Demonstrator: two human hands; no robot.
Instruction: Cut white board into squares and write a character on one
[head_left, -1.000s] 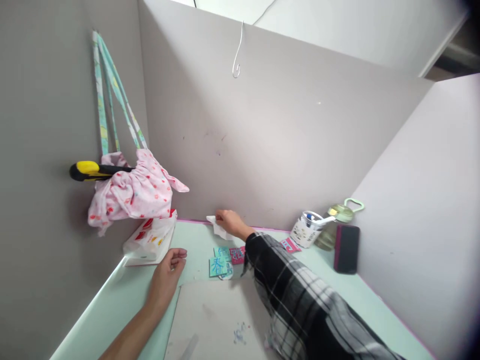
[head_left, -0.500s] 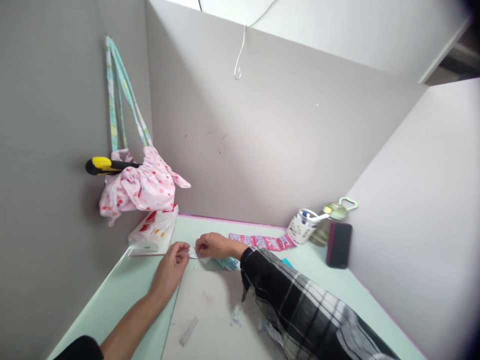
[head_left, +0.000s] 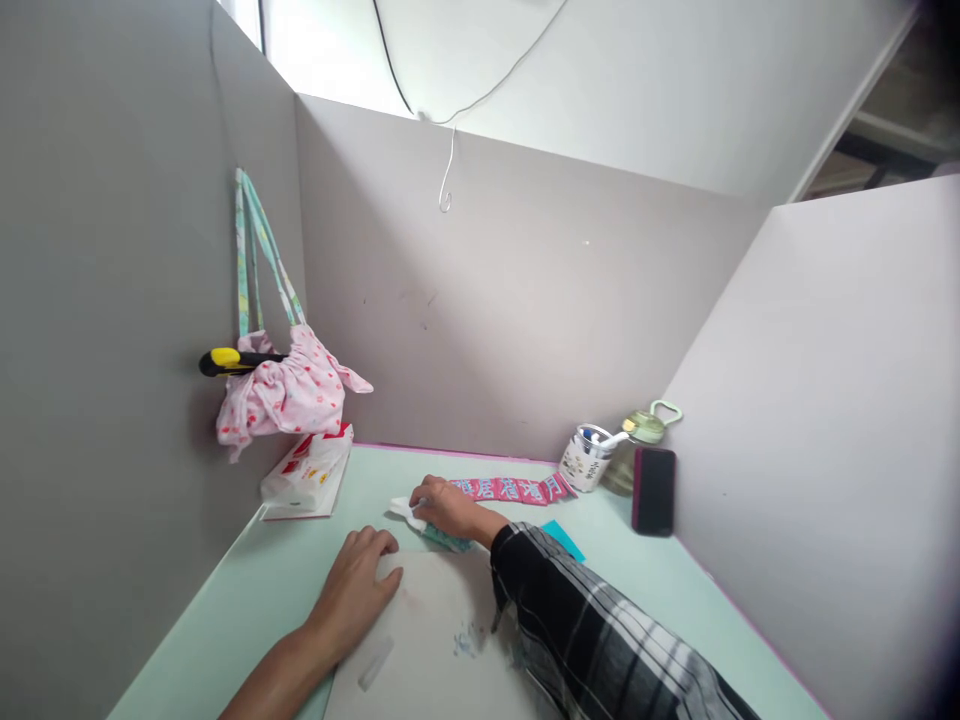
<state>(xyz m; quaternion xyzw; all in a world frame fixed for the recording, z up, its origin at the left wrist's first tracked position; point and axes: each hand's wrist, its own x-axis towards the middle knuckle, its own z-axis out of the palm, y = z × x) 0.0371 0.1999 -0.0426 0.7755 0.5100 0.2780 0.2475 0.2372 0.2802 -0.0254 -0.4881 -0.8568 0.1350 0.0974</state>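
My left hand (head_left: 361,578) rests at the far left corner of a white board (head_left: 427,630), thumb apart from the fingers, holding nothing. Beyond that board, my right hand (head_left: 448,507) has its fingers curled down on a crumpled white tissue (head_left: 401,510), whose end sticks out to the left. Partly under the right hand and wrist lies a teal patterned packet (head_left: 448,541). A row of pink printed packets (head_left: 510,490) runs just behind the right hand. Close to the right sleeve lies a blue paper square (head_left: 564,540).
At the back right stand a pen-filled tin (head_left: 586,462), a green bottle (head_left: 646,427) and a dark phone (head_left: 654,490). A white plastic package (head_left: 307,475) lies at back left, below a hanging pink cloth bag (head_left: 292,390). Grey partitions (head_left: 480,300) enclose the pale green table (head_left: 247,600).
My left hand has let go of the white tissue and moved back toward me to the board's corner, its fingers opening. The right hand stays at the tissue. The camera view has shifted.
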